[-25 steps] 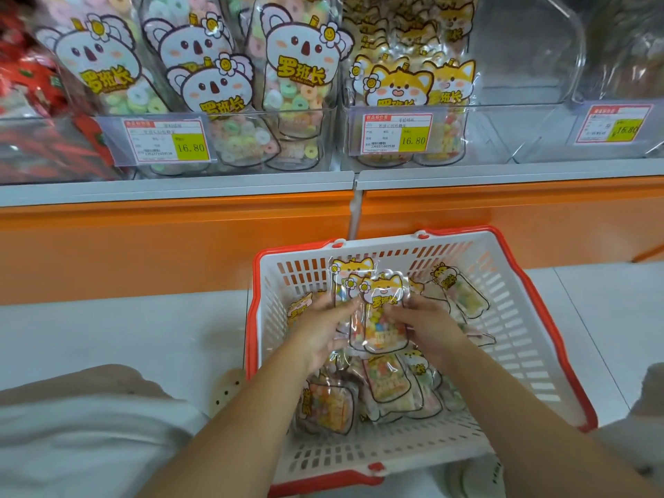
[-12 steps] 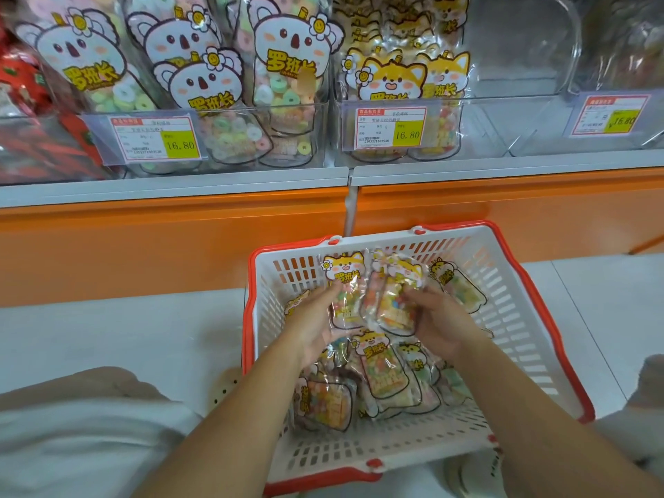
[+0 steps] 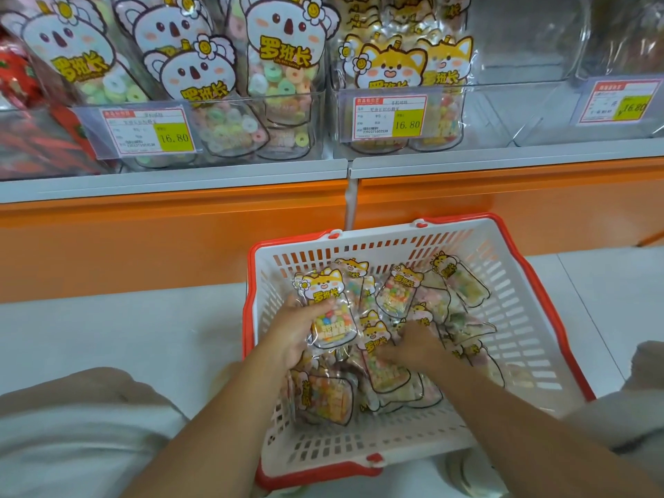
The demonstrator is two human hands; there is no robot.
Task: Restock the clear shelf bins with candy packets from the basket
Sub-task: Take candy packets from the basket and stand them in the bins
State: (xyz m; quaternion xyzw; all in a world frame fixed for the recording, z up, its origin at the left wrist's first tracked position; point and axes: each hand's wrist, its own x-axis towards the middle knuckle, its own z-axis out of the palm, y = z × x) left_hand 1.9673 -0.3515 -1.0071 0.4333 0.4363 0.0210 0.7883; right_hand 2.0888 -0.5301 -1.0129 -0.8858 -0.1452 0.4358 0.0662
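A pale tiled floor (image 3: 107, 336) spreads in front of a shop shelf, and the person's light clothing (image 3: 72, 425) fills the near left corner. Just beyond it a white slatted basket (image 3: 521, 318) with a red rim sits on the floor, right of centre. Both bare forearms reach into it from the near side.

The left hand (image 3: 298, 332) grips a fox-faced packet (image 3: 328, 310) by its left edge. Its fingers are curled round the packet and hold it raised above the pile, printed face up (coloured sweets show through the clear lower half). The right hand (image 3: 413, 343) lies palm down on the loose packets (image 3: 388, 375) heaped in the middle of the basket. Its fingertips are buried among them, so I cannot tell whether it pinches one. Another packet (image 3: 460, 282) lies tilted toward the basket's far right corner.

Past the basket an orange base panel (image 3: 143, 239) runs under a grey shelf lip (image 3: 179, 181). Clear bins stand side by side on the shelf. The left bin (image 3: 318, 138) holds koala-faced packets (image 3: 280, 66) of ring sweets. The middle bin (image 3: 503, 113) has fox packets (image 3: 391, 66) standing upright at its left end. A price tag (image 3: 391, 116) reading 16.80 is fixed to its front, with similar tags on the bins to either side. At the far left lie red packets (image 3: 18, 77).
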